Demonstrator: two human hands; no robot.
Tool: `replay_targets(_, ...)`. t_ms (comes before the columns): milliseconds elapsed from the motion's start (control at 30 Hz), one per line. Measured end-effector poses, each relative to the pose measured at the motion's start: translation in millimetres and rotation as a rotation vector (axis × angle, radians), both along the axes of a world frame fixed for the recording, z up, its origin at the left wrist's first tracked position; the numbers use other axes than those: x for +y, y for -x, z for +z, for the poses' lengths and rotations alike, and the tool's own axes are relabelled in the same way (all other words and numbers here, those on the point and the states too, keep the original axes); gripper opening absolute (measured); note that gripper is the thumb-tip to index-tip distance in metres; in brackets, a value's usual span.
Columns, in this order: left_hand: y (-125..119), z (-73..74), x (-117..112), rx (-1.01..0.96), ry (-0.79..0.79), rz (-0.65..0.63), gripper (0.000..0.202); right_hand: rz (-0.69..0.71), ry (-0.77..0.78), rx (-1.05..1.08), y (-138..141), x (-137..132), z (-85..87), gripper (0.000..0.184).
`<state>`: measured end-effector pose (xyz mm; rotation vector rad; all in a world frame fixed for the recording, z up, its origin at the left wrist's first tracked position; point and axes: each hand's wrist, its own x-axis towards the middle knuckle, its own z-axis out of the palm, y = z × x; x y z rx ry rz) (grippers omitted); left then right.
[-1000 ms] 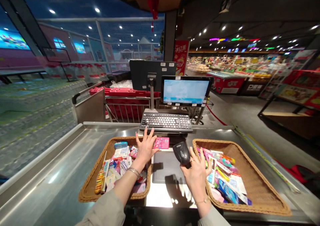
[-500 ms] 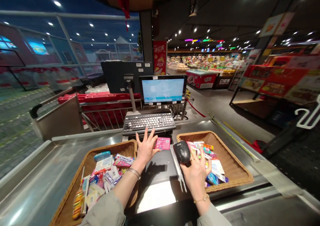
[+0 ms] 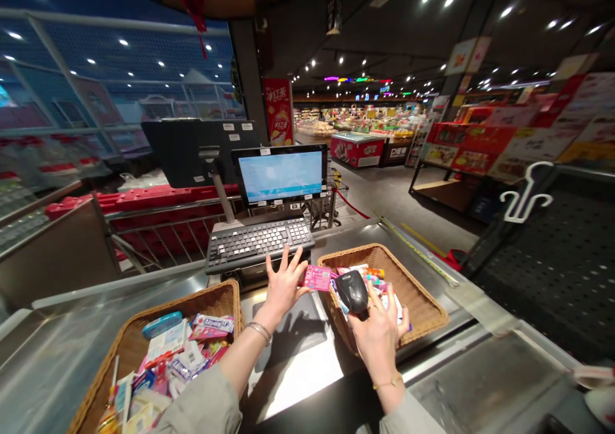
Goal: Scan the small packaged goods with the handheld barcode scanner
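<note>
Between the thumb and fingers of my left hand (image 3: 285,283) is a small flat pink packet (image 3: 317,278), printed side up; the other fingers spread towards the keyboard (image 3: 259,242). My right hand (image 3: 377,331) grips a black barcode scanner (image 3: 352,291), its head close to the packet's right end. Beneath the scanner stands the right wicker basket (image 3: 423,302), with small packaged goods partly covered by my hand. At my left forearm, the left wicker basket (image 3: 122,325) holds a blue case (image 3: 162,325), a Mentos-like packet (image 3: 214,324) and several other small packets.
A lit monitor (image 3: 282,174) stands behind the keyboard, beside a second screen seen from the back (image 3: 192,152). The metal counter (image 3: 475,370) runs to the right. A white hanger (image 3: 526,197) hangs on a black perforated panel (image 3: 562,261).
My view has turned to the right. The pink packet in my left hand has moved nearer the scanner, now almost meeting its head. Both hands keep their holds.
</note>
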<state>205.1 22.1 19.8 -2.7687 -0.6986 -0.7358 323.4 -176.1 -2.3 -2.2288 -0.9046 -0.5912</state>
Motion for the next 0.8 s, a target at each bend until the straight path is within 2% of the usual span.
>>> replay_targets(133, -14.4, -1.1, -4.1, 0.013, -0.005, -0.053, 0.058, -0.040, -0.015, 0.005, -6.2, -7.5, -0.8, 0.030)
replay_targets(433, -43.7, -6.2, -16.4, 0.040, -0.031, -0.170, 0.062, -0.142, -0.036, 0.030, -25.1, -25.1, -5.4, 0.040)
replay_targets(800, -78.8, -20.1, -44.6, 0.093, -0.005, -0.363, 0.066, -0.231, -0.073, 0.002, -40.9, -47.0, -12.8, 0.036)
